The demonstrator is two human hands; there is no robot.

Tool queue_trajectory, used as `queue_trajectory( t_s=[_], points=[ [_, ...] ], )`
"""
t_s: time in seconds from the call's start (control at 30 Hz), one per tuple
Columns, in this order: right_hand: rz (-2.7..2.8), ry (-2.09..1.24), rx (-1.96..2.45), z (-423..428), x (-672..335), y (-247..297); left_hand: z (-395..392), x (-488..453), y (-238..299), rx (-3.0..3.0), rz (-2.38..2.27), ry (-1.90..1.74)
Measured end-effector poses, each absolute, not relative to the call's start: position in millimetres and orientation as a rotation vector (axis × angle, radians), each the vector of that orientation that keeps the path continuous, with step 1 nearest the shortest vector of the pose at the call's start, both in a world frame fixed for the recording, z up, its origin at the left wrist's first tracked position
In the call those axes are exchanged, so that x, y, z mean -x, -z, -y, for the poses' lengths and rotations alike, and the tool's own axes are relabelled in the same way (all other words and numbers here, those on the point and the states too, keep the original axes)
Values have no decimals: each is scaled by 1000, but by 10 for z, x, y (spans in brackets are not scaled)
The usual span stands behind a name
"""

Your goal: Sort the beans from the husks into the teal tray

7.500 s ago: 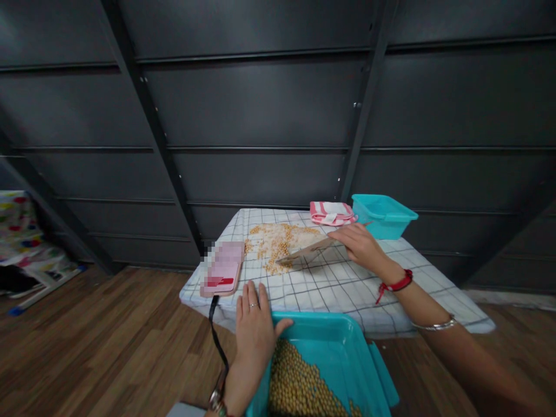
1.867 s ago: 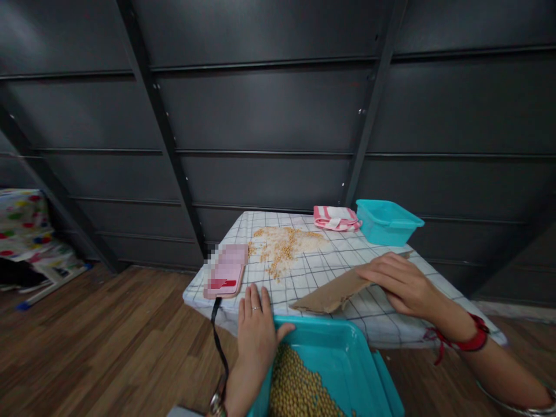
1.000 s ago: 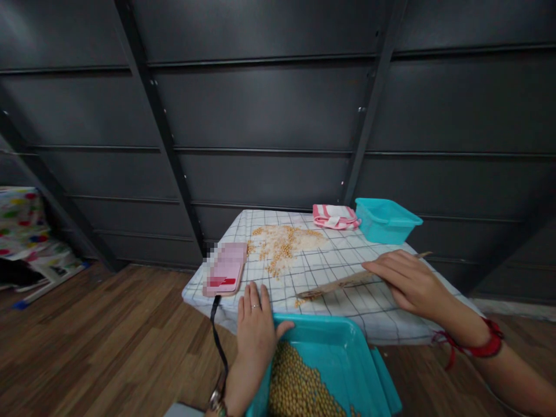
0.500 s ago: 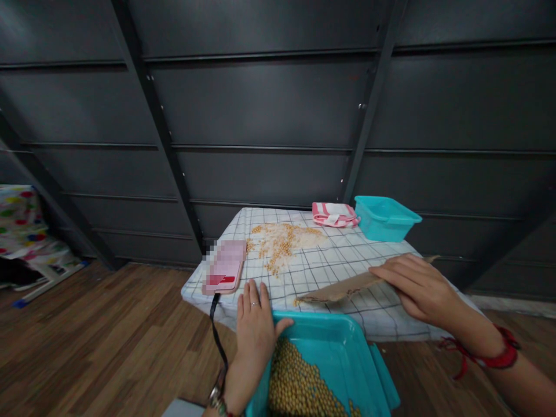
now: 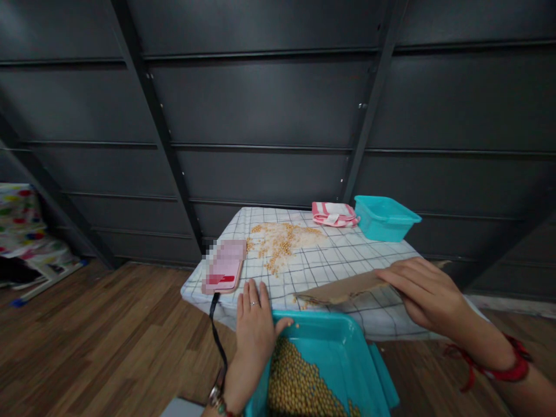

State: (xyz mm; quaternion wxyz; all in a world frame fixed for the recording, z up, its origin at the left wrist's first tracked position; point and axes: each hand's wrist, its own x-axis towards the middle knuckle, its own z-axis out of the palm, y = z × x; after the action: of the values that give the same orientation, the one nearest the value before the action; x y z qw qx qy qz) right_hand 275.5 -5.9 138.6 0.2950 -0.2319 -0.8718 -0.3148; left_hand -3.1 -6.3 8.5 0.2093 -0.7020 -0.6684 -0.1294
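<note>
- The right hand is closed around one end of a piece of cardboard, gripping it between thumb and fingers.
- The cardboard reaches out to the left of the right hand, slanting down so that its far end is at the cloth, near the table's front edge.
- A few loose beans lie at that far end, well left of the right hand and just beyond the tub.
- The left hand is spread flat, palm down, with nothing in its grasp; its fingers stretch forward at the cloth's edge and its thumb sticks out over the corner of the tub.
- The tub sits just right of the left hand, with a heap of beans inside, to the right of the left wrist.
- One pale bean shows beside the left thumb, in front of the tub's wall.
- Ahead of the left hand, well apart from it, scattered yellow beans lie mixed with white grains on the cloth.
- A pink phone lies ahead and left of the left hand.
- Beyond the right hand stand a small box and, left of that, a folded striped towel.
</note>
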Motion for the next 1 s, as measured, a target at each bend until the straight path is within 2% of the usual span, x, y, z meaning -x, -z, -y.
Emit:
queue_trajectory(
  t_s=[0.47, 1.0],
  points=[
    [2386, 825, 638, 59, -2663, -1331, 64, 38, -53, 2001, 1856, 427],
    [2379, 809, 642, 66, -2672, -1309, 79, -2, -153, 1996, 1915, 337]
  ],
)
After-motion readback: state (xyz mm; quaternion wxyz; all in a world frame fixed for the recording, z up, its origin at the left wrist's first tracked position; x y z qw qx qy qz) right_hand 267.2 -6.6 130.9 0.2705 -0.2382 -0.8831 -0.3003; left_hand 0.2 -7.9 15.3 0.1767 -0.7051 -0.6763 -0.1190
